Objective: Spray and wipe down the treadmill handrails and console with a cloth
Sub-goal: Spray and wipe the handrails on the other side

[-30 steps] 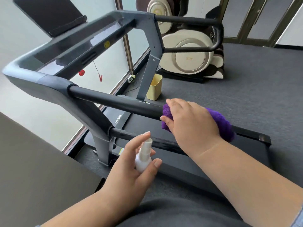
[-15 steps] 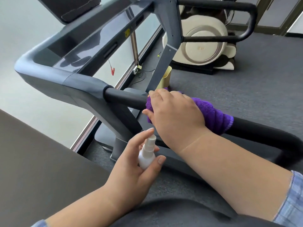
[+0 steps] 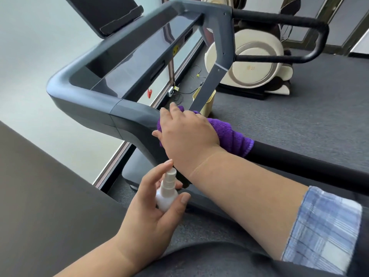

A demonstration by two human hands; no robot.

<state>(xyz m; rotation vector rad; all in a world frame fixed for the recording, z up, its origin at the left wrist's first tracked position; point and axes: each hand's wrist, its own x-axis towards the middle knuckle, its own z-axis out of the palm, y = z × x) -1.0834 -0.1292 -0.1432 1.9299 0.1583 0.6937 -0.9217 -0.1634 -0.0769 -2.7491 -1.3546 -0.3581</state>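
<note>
Right hand (image 3: 187, 134) is wrapped over a purple microfiber cloth (image 3: 235, 136), gripping it around the near black handrail (image 3: 299, 158) right where the rail meets the grey treadmill frame (image 3: 127, 114). Left hand (image 3: 151, 212) sits lower down, fingers curled around a small white spray bottle (image 3: 166, 192), nozzle up, index finger alongside the pump top. The dark glossy console (image 3: 139, 54) runs across the top of the frame. A cream massage chair (image 3: 253, 62) is parked behind the far rail.
</note>
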